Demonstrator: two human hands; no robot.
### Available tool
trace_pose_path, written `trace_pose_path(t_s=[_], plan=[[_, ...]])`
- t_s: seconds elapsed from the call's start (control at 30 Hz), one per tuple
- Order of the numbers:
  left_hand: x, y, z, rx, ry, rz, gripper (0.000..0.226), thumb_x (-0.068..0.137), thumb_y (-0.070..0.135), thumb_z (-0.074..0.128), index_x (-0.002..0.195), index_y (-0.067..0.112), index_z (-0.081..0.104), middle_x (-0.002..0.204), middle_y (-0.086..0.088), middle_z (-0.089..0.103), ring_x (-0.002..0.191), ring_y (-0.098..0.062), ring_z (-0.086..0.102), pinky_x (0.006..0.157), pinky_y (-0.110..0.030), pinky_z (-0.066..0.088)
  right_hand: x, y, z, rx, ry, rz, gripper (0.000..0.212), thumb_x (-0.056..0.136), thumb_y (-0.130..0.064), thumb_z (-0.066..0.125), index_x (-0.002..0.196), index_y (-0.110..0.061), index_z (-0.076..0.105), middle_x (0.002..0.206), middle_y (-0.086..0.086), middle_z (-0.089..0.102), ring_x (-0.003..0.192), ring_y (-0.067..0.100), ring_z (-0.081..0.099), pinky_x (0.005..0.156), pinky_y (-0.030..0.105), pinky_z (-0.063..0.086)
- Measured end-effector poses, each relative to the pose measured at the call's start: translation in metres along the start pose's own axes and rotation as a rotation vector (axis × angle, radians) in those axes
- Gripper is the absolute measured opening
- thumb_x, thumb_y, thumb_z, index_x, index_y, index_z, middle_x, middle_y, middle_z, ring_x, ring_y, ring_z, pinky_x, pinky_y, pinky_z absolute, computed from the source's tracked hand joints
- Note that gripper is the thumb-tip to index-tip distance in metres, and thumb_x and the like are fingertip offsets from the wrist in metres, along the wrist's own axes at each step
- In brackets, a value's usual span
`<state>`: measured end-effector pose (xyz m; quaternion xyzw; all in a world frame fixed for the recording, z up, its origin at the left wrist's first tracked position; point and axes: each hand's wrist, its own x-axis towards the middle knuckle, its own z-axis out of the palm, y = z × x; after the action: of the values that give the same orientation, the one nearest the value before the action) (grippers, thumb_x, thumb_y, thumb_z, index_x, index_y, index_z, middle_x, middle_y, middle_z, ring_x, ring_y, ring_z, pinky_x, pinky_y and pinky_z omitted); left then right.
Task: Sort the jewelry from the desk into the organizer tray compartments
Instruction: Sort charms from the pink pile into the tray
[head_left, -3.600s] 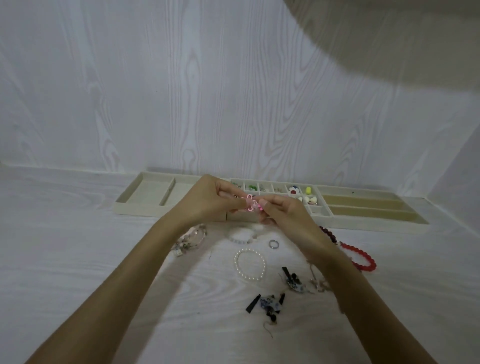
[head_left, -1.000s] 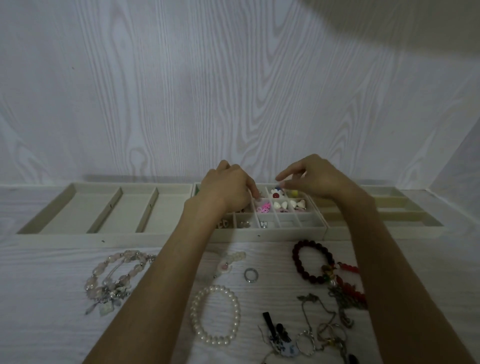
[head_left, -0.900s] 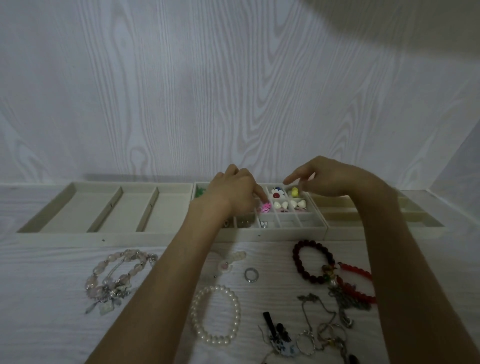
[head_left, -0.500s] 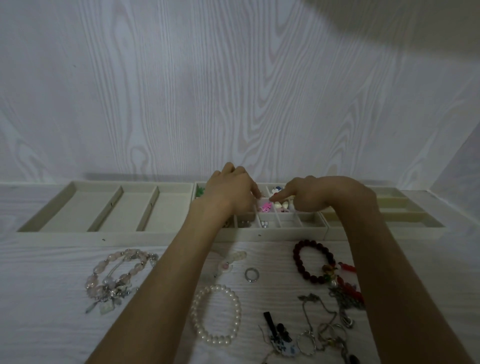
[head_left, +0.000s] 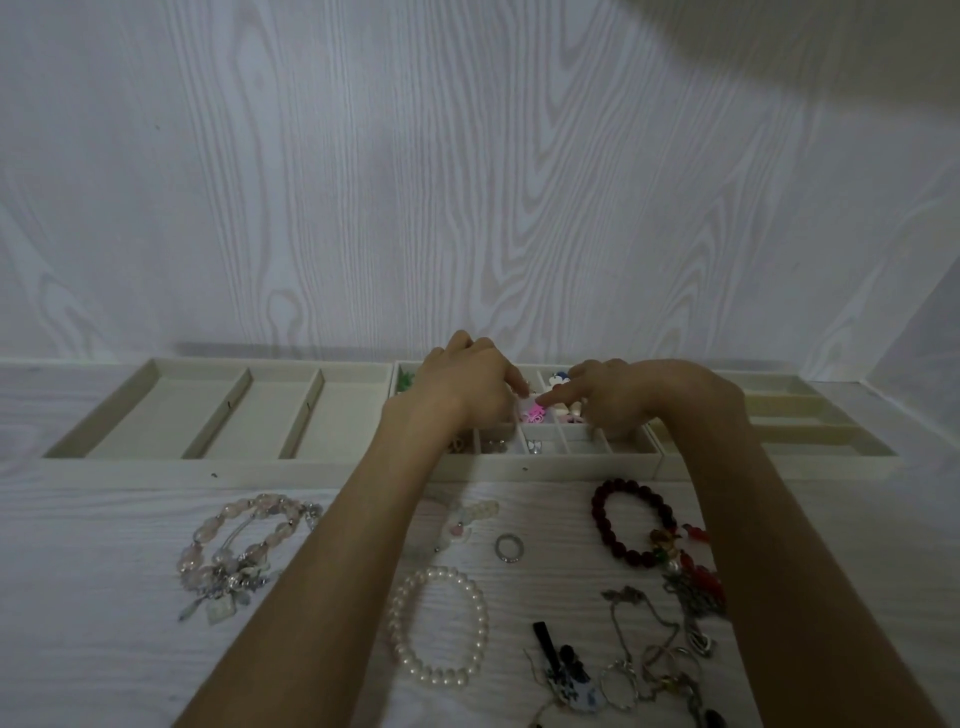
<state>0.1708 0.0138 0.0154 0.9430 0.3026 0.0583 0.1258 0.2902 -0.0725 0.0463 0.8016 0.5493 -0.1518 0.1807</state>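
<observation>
The beige organizer tray (head_left: 311, 470) runs along the wall. A pink earring pair (head_left: 532, 415) lies in one of its small middle compartments. My left hand (head_left: 467, 387) hovers over those compartments, its index fingertip just left of the pink pair. My right hand (head_left: 634, 395) is beside it, index finger stretched out with the tip on the pink pair and the other fingers curled. Neither hand visibly pinches anything. On the desk lie a pearl bracelet (head_left: 439, 623), a silver ring (head_left: 509, 547), a dark red bead bracelet (head_left: 623, 519) and a pink stone bracelet (head_left: 234, 540).
Three long compartments (head_left: 228, 415) at the tray's left hold nothing; long slots (head_left: 805, 431) are at its right. Small coloured pieces (head_left: 558, 376) fill nearby cells. A white charm piece (head_left: 462, 519), a hair clip (head_left: 566, 670), tangled chains (head_left: 670, 654) and red beads (head_left: 701, 566) lie on the desk.
Earlier both hands held the pink pair above the desk; it now lies in a small compartment. Within the last second my right hand dropped from above the tray to touch it.
</observation>
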Motion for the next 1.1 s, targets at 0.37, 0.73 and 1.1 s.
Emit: trace_pose_path(t_s=[0.37, 0.73, 1.1], plan=[[0.001, 0.007, 0.006, 0.096, -0.086, 0.038, 0.036, 0.1, 0.03, 0.038, 0.132, 0.041, 0.05, 0.144, 0.0, 0.038, 0.13, -0.023, 0.028, 0.104, -0.036, 0.026, -0.02, 0.019, -0.01, 0.154, 0.022, -0.008, 0.063, 0.093, 0.002, 0.034, 0.145, -0.032, 0.029, 0.157, 0.003, 0.015, 0.144, 0.024, 0.016, 0.115, 0.038, 0.016], [0.003, 0.005, 0.008, 0.087, -0.073, 0.031, 0.037, 0.099, 0.028, 0.042, 0.132, 0.038, 0.051, 0.143, 0.0, 0.038, 0.13, -0.023, 0.027, 0.104, -0.036, 0.026, -0.007, -0.001, -0.001, 0.08, -0.011, -0.007, 0.062, 0.095, 0.0, 0.032, 0.146, -0.034, 0.026, 0.156, 0.005, 0.016, 0.143, 0.025, 0.018, 0.114, 0.036, 0.018], [0.004, 0.002, 0.012, 0.043, -0.068, 0.024, 0.042, 0.095, 0.018, 0.044, 0.131, 0.038, 0.052, 0.142, 0.001, 0.04, 0.129, -0.022, 0.029, 0.102, -0.037, 0.029, -0.003, 0.001, 0.0, 0.1, 0.021, -0.028, 0.059, 0.095, -0.001, 0.033, 0.144, -0.032, 0.031, 0.156, 0.005, 0.018, 0.142, 0.025, 0.02, 0.114, 0.037, 0.018]])
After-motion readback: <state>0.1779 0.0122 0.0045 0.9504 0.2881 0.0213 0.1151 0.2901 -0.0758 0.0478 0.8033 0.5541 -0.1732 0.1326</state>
